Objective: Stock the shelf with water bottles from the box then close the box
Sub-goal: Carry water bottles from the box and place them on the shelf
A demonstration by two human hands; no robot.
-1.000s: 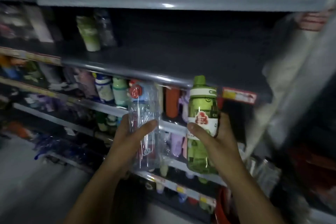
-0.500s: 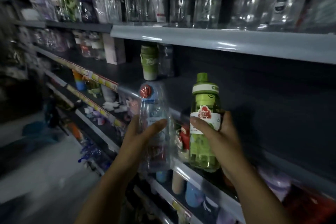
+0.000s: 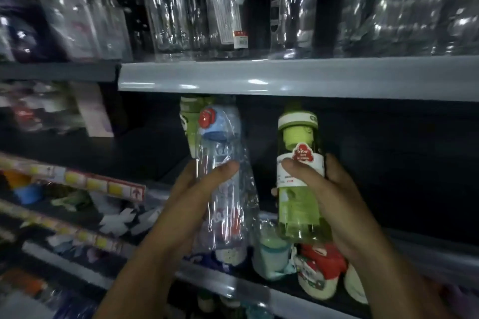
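Two water bottles are held side by side, apart from each other, in front of the dark middle shelf, just beneath the grey rail of the upper shelf. A clear bottle with a blue cap and red button, wrapped in crinkled film, is gripped by the left hand. The fingers are curled behind it and the thumb is laid across its front, and its top is tipped slightly leftward. A green bottle with a white label band is grasped by the right hand, with the thumb pressed on the label and the fingers wrapped round the far side. It is held close to upright above the shelf's front edge, and whether its base touches the shelf cannot be told. Another green bottle is seen standing further back on the same shelf, behind the clear one. Clear wrapped bottles are lined along the upper shelf, blurred. Small cups and a red-and-white item are set on the shelf below.
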